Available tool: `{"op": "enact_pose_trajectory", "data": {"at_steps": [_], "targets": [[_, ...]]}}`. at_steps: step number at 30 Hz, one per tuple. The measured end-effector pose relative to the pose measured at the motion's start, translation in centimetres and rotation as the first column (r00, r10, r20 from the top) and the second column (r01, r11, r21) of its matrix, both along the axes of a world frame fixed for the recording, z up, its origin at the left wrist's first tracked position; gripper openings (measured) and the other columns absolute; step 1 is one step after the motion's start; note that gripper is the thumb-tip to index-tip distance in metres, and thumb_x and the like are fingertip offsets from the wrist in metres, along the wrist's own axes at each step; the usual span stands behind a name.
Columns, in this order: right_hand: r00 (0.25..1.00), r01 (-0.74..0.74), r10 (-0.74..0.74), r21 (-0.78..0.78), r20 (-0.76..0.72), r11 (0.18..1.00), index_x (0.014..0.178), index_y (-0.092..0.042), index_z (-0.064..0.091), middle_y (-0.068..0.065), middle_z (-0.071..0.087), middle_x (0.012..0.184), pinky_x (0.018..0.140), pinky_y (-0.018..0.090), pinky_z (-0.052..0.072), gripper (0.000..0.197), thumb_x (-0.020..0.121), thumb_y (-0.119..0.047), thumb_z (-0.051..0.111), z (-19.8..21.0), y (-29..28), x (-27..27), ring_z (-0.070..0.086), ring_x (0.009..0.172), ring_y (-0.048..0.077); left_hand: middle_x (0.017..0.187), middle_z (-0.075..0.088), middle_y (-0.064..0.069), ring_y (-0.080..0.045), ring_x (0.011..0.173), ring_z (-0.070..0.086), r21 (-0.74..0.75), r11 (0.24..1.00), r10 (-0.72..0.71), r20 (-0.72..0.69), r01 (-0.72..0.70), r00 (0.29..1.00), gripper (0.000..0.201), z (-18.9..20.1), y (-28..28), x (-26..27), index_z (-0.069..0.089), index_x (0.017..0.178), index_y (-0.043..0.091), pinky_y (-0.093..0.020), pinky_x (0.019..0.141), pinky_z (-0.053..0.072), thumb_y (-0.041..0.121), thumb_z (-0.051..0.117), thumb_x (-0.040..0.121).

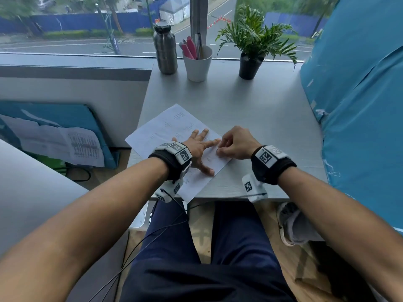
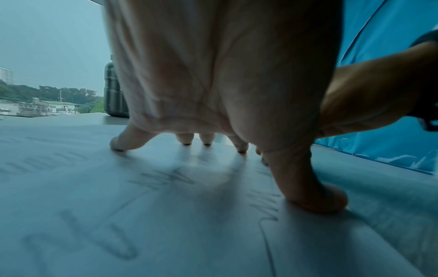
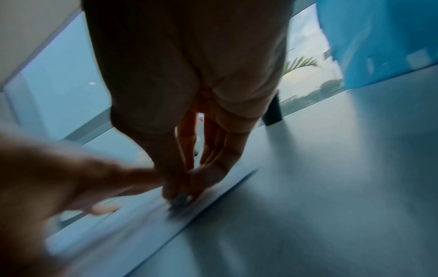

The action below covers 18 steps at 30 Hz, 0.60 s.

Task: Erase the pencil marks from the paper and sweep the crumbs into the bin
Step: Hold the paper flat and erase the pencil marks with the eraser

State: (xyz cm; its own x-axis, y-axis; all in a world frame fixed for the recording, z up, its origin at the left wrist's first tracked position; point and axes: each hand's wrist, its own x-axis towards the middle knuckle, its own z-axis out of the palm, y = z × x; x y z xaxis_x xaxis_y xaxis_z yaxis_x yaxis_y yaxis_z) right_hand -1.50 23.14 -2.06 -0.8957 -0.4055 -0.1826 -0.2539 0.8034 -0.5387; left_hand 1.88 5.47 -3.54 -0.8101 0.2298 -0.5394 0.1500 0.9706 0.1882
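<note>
A white sheet of paper (image 1: 165,127) with faint pencil scribbles (image 2: 166,178) lies slanted on the grey desk (image 1: 250,110). My left hand (image 1: 200,147) presses flat on it with fingers spread, fingertips (image 2: 118,146) and thumb down on the sheet. My right hand (image 1: 234,143) is beside it at the paper's right edge, fingers bunched and pinching a small grey eraser (image 3: 179,200) against the sheet. The right wrist view is blurred by motion. No bin is in sight.
At the desk's far edge stand a metal bottle (image 1: 165,49), a white cup of pens (image 1: 197,64) and a potted plant (image 1: 250,46). A blue sheet-covered bulk (image 1: 359,94) lines the right side. A low partition (image 1: 65,88) is on the left.
</note>
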Motion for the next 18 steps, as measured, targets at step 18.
{"op": "enact_pose_trajectory", "data": {"at_steps": [18], "targets": [[0.996, 0.092, -0.093, -0.034, -0.004, 0.995, 0.077, -0.013, 0.079, -0.004, 0.066, 0.062, 0.053, 0.006, 0.039, 0.008, 0.073, -0.021, 0.08, 0.3, -0.1, -0.8, 0.055, 0.055, 0.0, 0.159, -0.025, 0.011, -0.02, 0.147, -0.022, -0.004, 1.0, -0.006, -0.006, 0.006, 1.0, 0.118, -0.1, 0.0, -0.1, -0.003, 0.147, 0.055, -0.08, 0.1, 0.005, 0.072, 0.075, 0.06]]}}
